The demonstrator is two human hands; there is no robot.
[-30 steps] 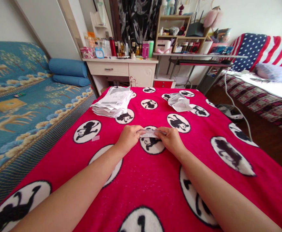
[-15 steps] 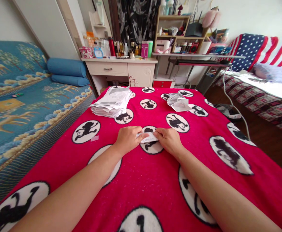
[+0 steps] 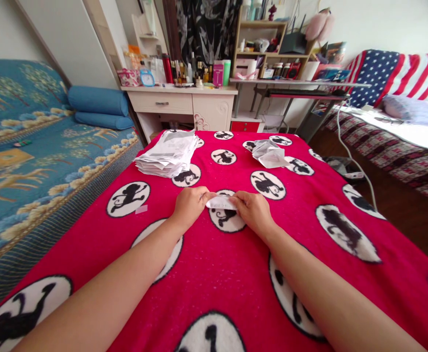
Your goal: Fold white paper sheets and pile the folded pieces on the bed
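A small folded strip of white paper [image 3: 221, 202] with faint grey print is stretched between my two hands, just above the red cloth [image 3: 214, 274]. My left hand [image 3: 191, 204] pinches its left end between thumb and fingers. Its right end is gripped by my right hand [image 3: 253, 209], thumb on the near side. Beyond my left hand lies a thick stack of printed papers [image 3: 169, 152]. Farther off to the right rests a pair of folded paper pieces [image 3: 268, 153]. A tiny pale scrap [image 3: 141, 209] lies to the left of my left hand.
The cloth with round monkey patches covers the table. A blue patterned sofa [image 3: 52, 146] stands on the left, a bed [image 3: 397, 156] on the right. Behind are a white dresser [image 3: 177, 103] crowded with bottles and a desk [image 3: 290, 84] with shelves. A white cable [image 3: 353, 151] hangs on the right.
My left thumb has shifted from lying over the strip to pinching its left end, so more of the strip shows. The view has moved slightly.
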